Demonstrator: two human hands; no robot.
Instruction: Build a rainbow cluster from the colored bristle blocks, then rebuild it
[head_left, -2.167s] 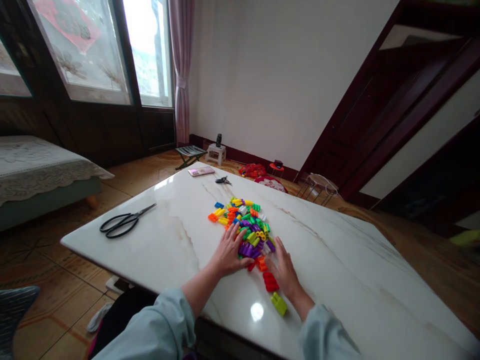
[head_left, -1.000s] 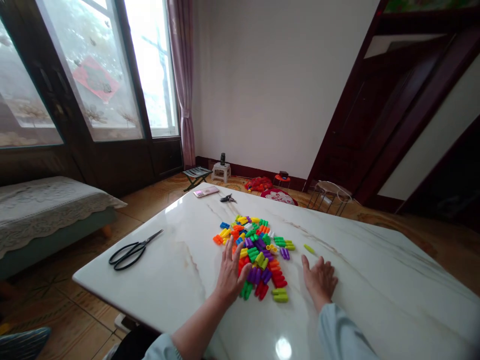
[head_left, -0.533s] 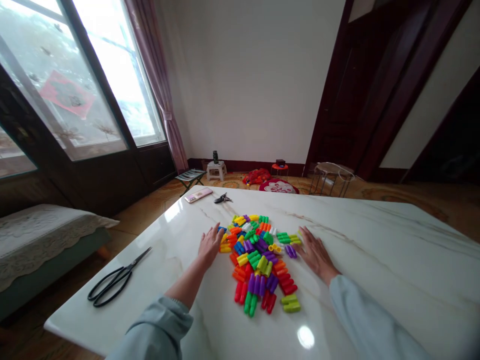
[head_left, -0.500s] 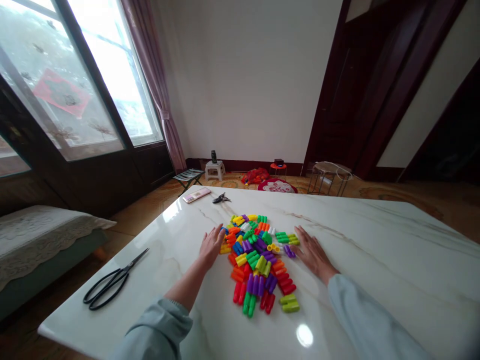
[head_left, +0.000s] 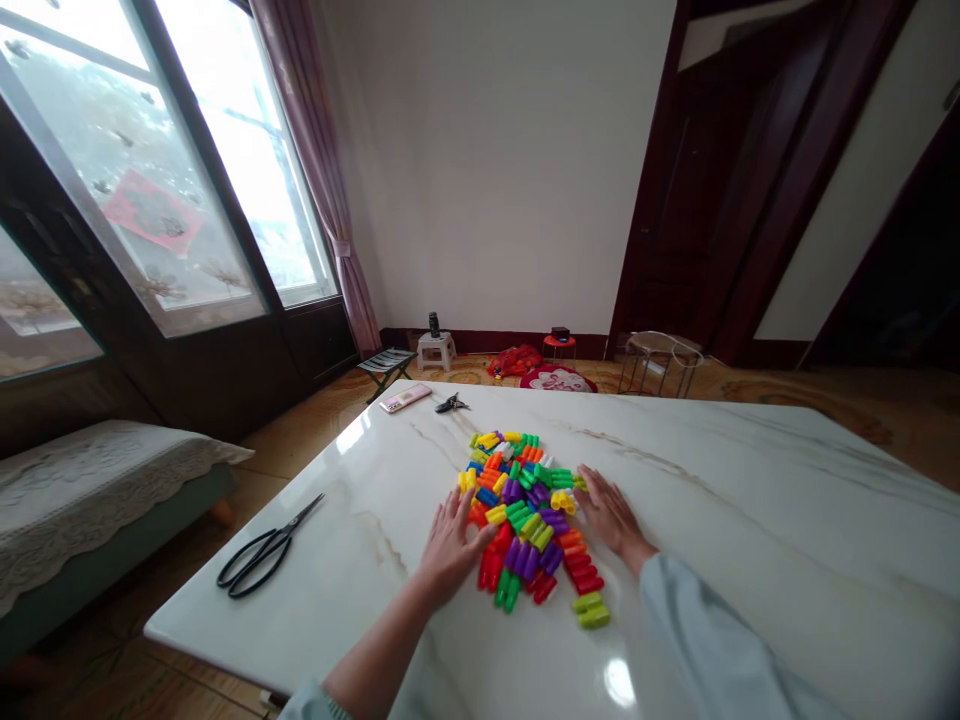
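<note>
A heap of colourful plastic building blocks (head_left: 529,515), shaped like joined tubes, lies on the white marbled table (head_left: 720,490). My left hand (head_left: 452,543) rests against the heap's left side, fingers stretched out, touching red and orange blocks. On the far right side of the heap my right hand (head_left: 611,510) lies with its fingers extended, its tips beside light green and yellow blocks. Neither hand grips a block. A light green block (head_left: 592,610) sits apart at the near right of the heap.
Black-handled scissors (head_left: 266,550) lie on the table's left part. Near its far edge are a pink phone (head_left: 406,398) and a bunch of keys (head_left: 451,403). A cloth-covered bench (head_left: 112,480) stands at left; stools (head_left: 436,350) stand beyond the table.
My left hand has come nearer along the heap's left side, onto the red blocks. My right hand has pressed slightly inward, and the blocks lie closer together. The view has shifted a little.
</note>
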